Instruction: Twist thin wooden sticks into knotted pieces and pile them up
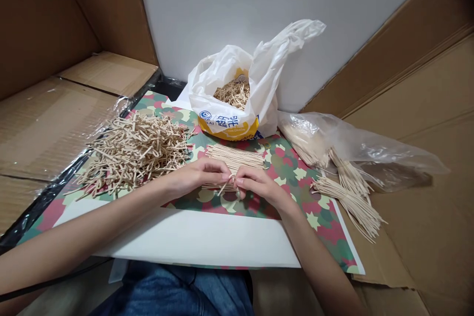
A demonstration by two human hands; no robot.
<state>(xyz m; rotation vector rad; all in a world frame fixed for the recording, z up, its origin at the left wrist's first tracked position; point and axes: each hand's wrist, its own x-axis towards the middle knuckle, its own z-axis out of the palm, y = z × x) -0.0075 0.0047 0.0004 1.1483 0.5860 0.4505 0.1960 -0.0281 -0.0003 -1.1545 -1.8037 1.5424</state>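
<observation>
On the camouflage-print board [296, 168], left hand [200, 176] and right hand [259, 186] pinch one thin, pale stick [225, 187], apparently wooden.

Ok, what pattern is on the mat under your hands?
Camouflage patches of green, red and cream on the mat, clearest in the head view.

1. Thin sticks [233, 157] and stick pile [133, 153] are looking like pale bare wood, matt.
2. White bag [266, 84] is showing crinkled, faintly glossy plastic.
3. Clear bag [370, 150] is shining, filmy plastic.
4. Cardboard [425, 103] is looking matt brown.
</observation>
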